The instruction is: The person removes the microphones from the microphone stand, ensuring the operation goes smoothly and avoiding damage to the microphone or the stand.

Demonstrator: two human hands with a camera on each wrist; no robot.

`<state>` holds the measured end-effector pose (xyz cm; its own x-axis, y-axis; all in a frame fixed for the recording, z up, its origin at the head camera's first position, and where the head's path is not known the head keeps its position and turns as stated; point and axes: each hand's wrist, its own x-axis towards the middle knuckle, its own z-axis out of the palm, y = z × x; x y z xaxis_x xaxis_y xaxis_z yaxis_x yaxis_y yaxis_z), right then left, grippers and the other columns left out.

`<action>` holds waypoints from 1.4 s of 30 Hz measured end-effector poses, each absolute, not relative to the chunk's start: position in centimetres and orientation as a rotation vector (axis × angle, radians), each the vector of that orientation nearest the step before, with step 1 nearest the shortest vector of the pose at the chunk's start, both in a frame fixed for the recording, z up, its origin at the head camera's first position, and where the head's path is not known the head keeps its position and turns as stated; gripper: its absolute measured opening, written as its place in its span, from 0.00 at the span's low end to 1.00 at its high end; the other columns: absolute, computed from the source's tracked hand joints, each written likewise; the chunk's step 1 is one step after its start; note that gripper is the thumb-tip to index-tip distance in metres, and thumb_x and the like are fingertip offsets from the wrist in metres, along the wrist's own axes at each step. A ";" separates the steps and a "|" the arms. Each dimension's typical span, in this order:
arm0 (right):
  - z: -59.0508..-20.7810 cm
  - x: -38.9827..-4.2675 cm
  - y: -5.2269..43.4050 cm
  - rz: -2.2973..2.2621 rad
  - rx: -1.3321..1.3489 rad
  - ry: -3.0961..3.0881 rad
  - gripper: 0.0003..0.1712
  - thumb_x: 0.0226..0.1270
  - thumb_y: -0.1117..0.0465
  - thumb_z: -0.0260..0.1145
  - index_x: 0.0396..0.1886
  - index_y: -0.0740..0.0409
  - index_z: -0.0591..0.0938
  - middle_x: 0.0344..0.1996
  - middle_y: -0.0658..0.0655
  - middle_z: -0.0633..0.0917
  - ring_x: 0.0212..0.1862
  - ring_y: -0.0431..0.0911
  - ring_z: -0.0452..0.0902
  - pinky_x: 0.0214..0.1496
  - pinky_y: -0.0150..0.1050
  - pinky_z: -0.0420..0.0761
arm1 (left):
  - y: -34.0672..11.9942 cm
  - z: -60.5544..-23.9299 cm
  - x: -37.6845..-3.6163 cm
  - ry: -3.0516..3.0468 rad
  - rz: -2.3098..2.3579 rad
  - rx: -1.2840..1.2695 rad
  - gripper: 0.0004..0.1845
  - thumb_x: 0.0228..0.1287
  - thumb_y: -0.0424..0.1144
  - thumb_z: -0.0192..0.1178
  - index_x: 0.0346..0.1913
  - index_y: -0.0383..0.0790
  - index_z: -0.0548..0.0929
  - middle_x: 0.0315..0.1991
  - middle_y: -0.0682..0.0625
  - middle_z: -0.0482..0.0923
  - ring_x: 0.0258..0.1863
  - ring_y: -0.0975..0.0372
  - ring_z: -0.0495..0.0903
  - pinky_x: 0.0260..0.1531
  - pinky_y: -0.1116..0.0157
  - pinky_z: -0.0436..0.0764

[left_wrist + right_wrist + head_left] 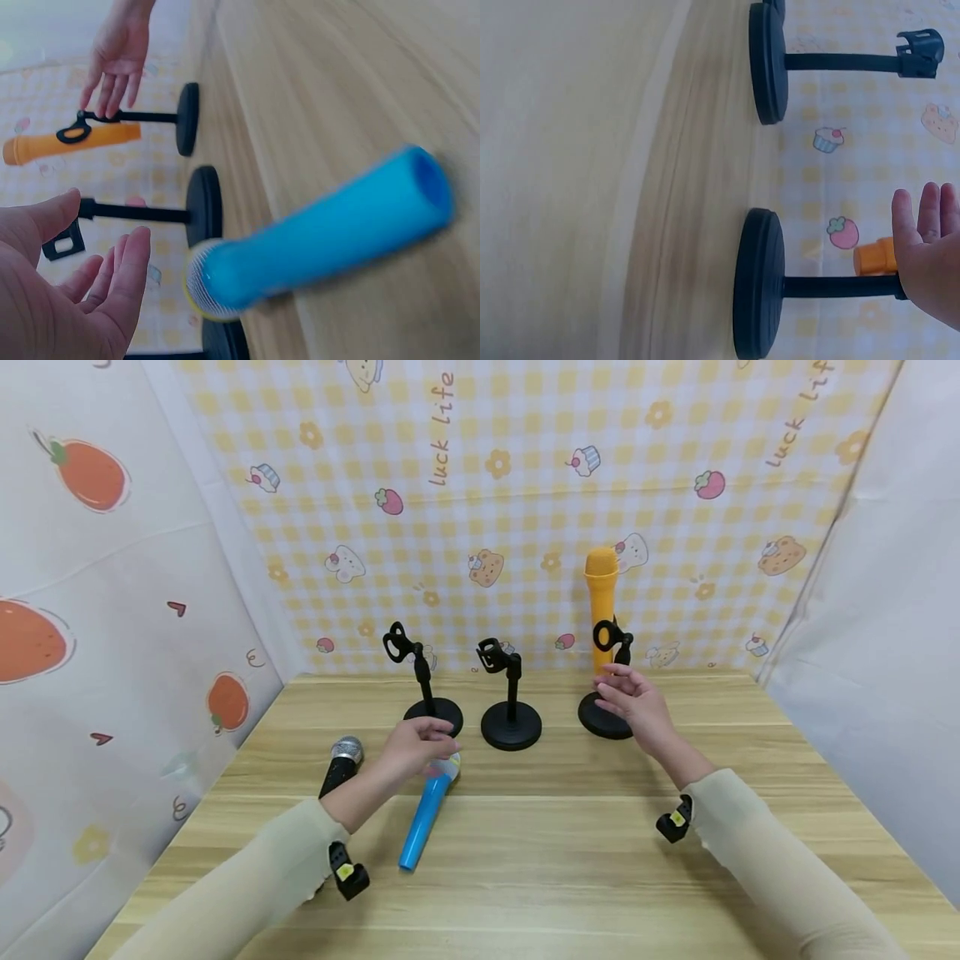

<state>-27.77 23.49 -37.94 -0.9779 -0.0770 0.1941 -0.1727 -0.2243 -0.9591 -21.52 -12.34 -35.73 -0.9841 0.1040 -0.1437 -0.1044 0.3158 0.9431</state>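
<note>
Three black stands stood in a row at the back of the wooden worktop [525, 827]: left stand [429, 693], middle stand [511, 702] and right stand [609, 693]. Clipped upright in the right stand, an orange microphone [602, 602], its rounded head on top. Lay flat nearer the front edge, a blue microphone [427, 814], smooth plastic body, pale yellow-rimmed head pointing toward the left stand, open tail end toward the person. Lay to its left, a black microphone [339, 766] with a silver mesh head.

Hovered just above the head of the blue microphone, the left hand [415, 747], grip released, fingers [127, 270] loosely spread and nothing held; seen from the left wrist with palm open and the blue microphone [322, 232] just beside it, blurred. Poised in front of the right stand's pole, the right hand [633, 702], grip likewise released, fingers [922, 217] straight and side by side, close to the orange microphone [874, 257] and the stand's base [759, 281]; could not tell whether touching the pole. Behind it all, a yellow checked backdrop [525, 485] with cupcakes and strawberries.
</note>
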 end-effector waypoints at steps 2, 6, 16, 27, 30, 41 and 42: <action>-37.8 -27.8 23.7 2.394 0.308 -1.902 0.30 0.68 0.67 0.64 0.66 0.68 0.66 0.44 0.50 0.83 0.50 0.45 0.80 0.52 0.40 0.80 | -11.5 -35.6 -21.7 2.372 1.767 0.025 0.22 0.60 0.35 0.69 0.57 0.35 0.79 0.44 0.43 0.81 0.42 0.50 0.83 0.36 0.56 0.85; -37.5 -27.9 24.3 2.388 0.316 -1.862 0.28 0.68 0.68 0.64 0.64 0.69 0.67 0.44 0.52 0.82 0.48 0.43 0.81 0.51 0.38 0.80 | -9.7 -35.4 -22.2 2.339 1.808 0.070 0.23 0.59 0.35 0.70 0.58 0.37 0.79 0.44 0.43 0.80 0.40 0.53 0.83 0.34 0.56 0.85; -37.3 -28.6 25.9 2.370 0.224 -1.812 0.30 0.65 0.66 0.68 0.64 0.66 0.69 0.44 0.51 0.82 0.49 0.42 0.80 0.51 0.36 0.80 | -5.7 -35.8 -24.0 2.275 1.883 0.236 0.26 0.60 0.39 0.69 0.61 0.35 0.76 0.50 0.42 0.78 0.46 0.54 0.80 0.36 0.58 0.85; -37.3 -30.0 27.2 2.346 0.118 -1.746 0.18 0.63 0.67 0.69 0.52 0.53 0.78 0.44 0.52 0.81 0.46 0.42 0.80 0.47 0.34 0.81 | -0.5 -35.1 -26.0 2.269 1.943 0.354 0.25 0.60 0.39 0.70 0.60 0.41 0.78 0.54 0.42 0.77 0.47 0.57 0.80 0.37 0.62 0.84; -37.3 -30.3 27.3 2.325 0.070 -1.758 0.17 0.63 0.67 0.69 0.51 0.52 0.79 0.45 0.53 0.81 0.47 0.43 0.80 0.46 0.33 0.81 | 0.9 -34.9 -26.6 2.271 1.959 0.381 0.26 0.58 0.41 0.71 0.60 0.42 0.78 0.53 0.46 0.78 0.46 0.58 0.81 0.39 0.62 0.84; -37.9 -31.6 27.3 2.225 -0.009 -1.858 0.25 0.63 0.63 0.70 0.59 0.59 0.75 0.44 0.51 0.79 0.45 0.41 0.79 0.48 0.34 0.81 | 5.3 -34.3 -29.6 2.435 1.938 0.450 0.27 0.57 0.49 0.71 0.60 0.48 0.79 0.53 0.50 0.79 0.44 0.63 0.79 0.41 0.64 0.81; -38.0 -31.8 27.2 2.212 -0.011 -1.879 0.28 0.63 0.63 0.70 0.61 0.60 0.74 0.44 0.50 0.79 0.45 0.41 0.79 0.50 0.35 0.80 | 5.6 -34.2 -29.9 2.435 1.948 0.442 0.27 0.58 0.49 0.71 0.60 0.48 0.79 0.53 0.51 0.78 0.45 0.63 0.79 0.42 0.63 0.80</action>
